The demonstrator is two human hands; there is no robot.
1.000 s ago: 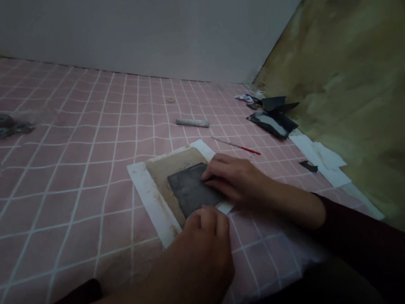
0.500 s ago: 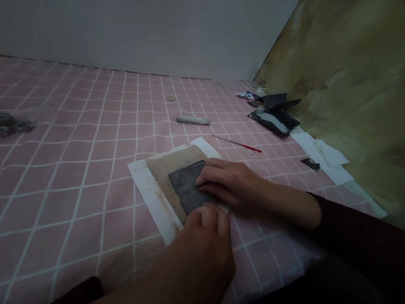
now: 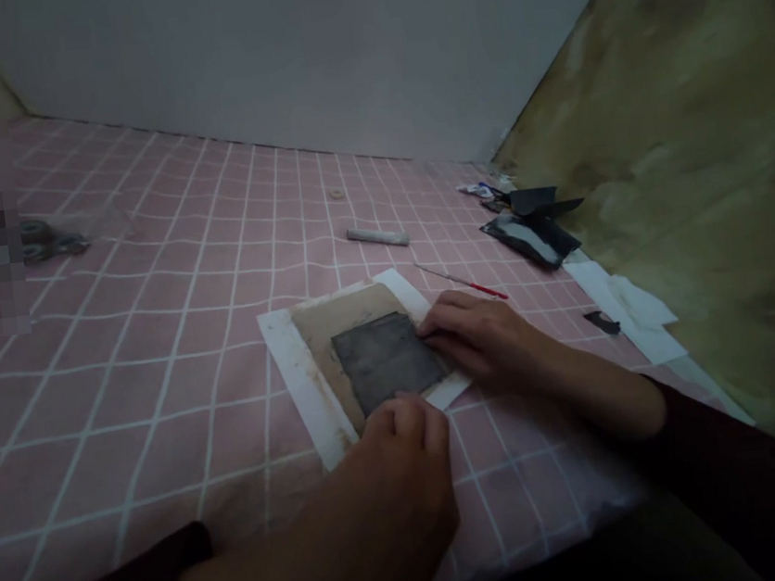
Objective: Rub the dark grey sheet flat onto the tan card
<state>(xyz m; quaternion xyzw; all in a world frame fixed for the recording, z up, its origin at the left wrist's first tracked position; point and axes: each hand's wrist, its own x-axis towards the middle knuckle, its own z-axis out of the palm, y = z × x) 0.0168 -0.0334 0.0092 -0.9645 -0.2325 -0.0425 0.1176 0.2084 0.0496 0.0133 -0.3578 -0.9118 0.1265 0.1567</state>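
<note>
A flat dark grey square sheet (image 3: 388, 360) lies on a brown square layer (image 3: 315, 331), which rests on white paper (image 3: 288, 367) with brown smears along its edge. My left hand (image 3: 406, 456) is closed at the sheet's near edge, its fingertips partly hidden behind the knuckles. At the right edge of the sheet, my right hand (image 3: 480, 331) has its fingers pinched on the rim. A thin tool with a red handle (image 3: 489, 291) lies just beyond the right hand.
A short grey rod (image 3: 378, 237) and a small pale ring (image 3: 336, 194) lie farther back on the pink checked cloth (image 3: 177, 352). Black packaging (image 3: 531, 227), a dark scrap (image 3: 602, 323) and white paper pieces (image 3: 645, 303) line the right wall. Dark round objects (image 3: 50, 240) are at left.
My right hand has slid right, from over the dark sheet to its right edge, uncovering more of its surface. The left hand stays at the near edge. The view has shifted slightly.
</note>
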